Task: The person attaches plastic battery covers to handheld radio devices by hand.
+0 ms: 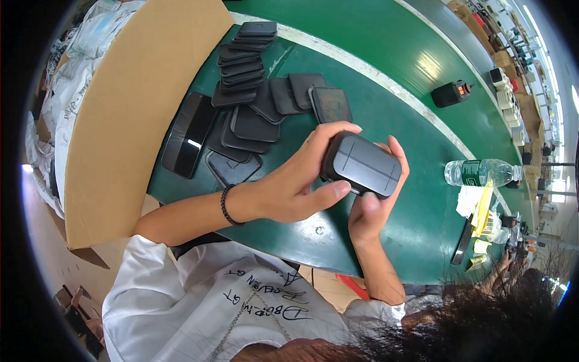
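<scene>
Both my hands hold a black, rounded box-shaped device (363, 164) above the green table. My left hand (289, 187) grips its left end, with the thumb along the near edge and the fingers over the far side. Around the right end curls my right hand (375, 211); its thumb is blurred near the device's near edge. Thin lines cross the upward face. Flat black square covers (253, 123) lie loosely spread beyond my left hand, and a overlapping row of more covers (243, 71) runs behind them. One cover (330, 105) sits nearest the device.
A cardboard box (132, 108) holding white plastic bags stands at the left, beside a black smartphone (190, 136). On the green belt (374, 36) sits a black device (451, 94) with lit orange digits. A water bottle (476, 173) and yellow strips (482, 211) lie right.
</scene>
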`<action>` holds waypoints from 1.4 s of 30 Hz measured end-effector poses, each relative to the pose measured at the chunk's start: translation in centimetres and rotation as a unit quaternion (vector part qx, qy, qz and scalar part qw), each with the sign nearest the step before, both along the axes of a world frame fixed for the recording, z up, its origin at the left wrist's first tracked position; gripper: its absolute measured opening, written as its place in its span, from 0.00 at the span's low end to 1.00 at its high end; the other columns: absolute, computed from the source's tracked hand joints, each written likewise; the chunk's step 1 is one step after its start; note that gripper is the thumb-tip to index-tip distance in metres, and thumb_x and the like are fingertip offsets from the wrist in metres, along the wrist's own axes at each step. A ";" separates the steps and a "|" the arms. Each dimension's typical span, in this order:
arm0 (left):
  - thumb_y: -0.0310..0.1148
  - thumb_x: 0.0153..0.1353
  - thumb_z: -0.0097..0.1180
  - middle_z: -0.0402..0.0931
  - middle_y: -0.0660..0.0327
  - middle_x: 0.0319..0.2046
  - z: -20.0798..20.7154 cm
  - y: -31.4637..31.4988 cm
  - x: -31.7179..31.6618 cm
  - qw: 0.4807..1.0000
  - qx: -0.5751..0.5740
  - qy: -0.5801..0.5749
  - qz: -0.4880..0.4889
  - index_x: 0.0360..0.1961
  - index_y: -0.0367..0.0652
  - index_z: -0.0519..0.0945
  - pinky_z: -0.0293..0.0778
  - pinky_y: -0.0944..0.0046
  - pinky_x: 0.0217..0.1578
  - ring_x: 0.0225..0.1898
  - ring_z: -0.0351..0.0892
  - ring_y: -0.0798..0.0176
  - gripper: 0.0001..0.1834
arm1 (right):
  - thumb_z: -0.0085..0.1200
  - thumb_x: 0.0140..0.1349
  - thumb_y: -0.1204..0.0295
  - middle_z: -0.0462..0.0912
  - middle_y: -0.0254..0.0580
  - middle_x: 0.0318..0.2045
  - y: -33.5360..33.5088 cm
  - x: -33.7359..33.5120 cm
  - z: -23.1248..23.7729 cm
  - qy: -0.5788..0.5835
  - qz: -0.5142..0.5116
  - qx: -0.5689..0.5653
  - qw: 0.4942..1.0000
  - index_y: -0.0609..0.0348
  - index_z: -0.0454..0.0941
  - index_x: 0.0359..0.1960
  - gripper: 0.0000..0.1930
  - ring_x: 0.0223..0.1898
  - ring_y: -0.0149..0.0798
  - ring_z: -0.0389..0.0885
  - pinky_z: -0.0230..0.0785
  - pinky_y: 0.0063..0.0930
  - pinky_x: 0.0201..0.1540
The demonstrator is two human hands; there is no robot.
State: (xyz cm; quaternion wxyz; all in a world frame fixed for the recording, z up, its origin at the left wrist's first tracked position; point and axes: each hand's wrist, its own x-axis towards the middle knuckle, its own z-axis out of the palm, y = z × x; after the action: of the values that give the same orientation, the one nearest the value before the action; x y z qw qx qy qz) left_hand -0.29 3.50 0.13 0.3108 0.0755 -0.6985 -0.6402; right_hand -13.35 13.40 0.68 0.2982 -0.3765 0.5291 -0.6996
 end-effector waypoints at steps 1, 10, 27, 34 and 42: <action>0.37 0.65 0.52 0.58 0.45 0.58 0.0 0.0 0.0 1.000 0.008 0.014 0.005 0.68 0.35 0.50 0.58 0.54 0.62 0.61 0.61 0.53 0.36 | 0.63 0.49 0.47 0.66 0.49 0.57 0.0 0.1 0.1 0.001 -0.001 0.001 1.000 0.61 0.52 0.69 0.51 0.59 0.44 0.70 0.63 0.38 0.62; 0.31 0.63 0.51 0.56 0.48 0.58 -0.3 -0.3 0.2 0.999 -0.015 0.035 -0.022 0.68 0.36 0.47 0.60 0.55 0.61 0.59 0.60 0.56 0.37 | 0.56 0.48 0.47 0.64 0.50 0.57 0.3 0.0 0.7 0.007 0.019 0.030 0.999 0.60 0.51 0.69 0.49 0.61 0.45 0.66 0.57 0.41 0.65; 0.42 0.64 0.48 0.55 0.46 0.61 -0.2 -0.2 0.4 0.999 -0.010 0.027 -0.038 0.67 0.34 0.44 0.56 0.54 0.64 0.62 0.59 0.54 0.40 | 0.56 0.53 0.58 0.63 0.53 0.58 0.8 -0.7 0.8 0.002 0.090 0.004 0.996 0.64 0.50 0.67 0.43 0.59 0.45 0.66 0.58 0.38 0.63; 0.39 0.64 0.48 0.55 0.47 0.62 -0.3 -0.9 0.3 0.998 -0.033 0.031 -0.048 0.68 0.34 0.43 0.55 0.55 0.64 0.63 0.58 0.56 0.39 | 0.56 0.54 0.57 0.61 0.54 0.59 0.6 -0.9 0.3 0.011 0.098 -0.008 0.995 0.64 0.49 0.67 0.44 0.60 0.46 0.64 0.57 0.40 0.64; 0.34 0.67 0.51 0.54 0.47 0.60 -0.2 -1.2 0.4 0.998 -0.042 0.038 -0.040 0.68 0.34 0.46 0.58 0.55 0.63 0.62 0.58 0.54 0.36 | 0.58 0.48 0.47 0.66 0.48 0.59 0.4 -0.5 0.8 -0.028 0.054 0.050 0.997 0.62 0.52 0.69 0.50 0.63 0.44 0.66 0.55 0.39 0.67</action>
State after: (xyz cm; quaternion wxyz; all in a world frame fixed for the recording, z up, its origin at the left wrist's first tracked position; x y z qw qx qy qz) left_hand 0.10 2.29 -0.07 0.3141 0.0098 -0.7152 -0.6243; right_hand -13.86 13.82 1.43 0.3689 -0.3696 0.5332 -0.6656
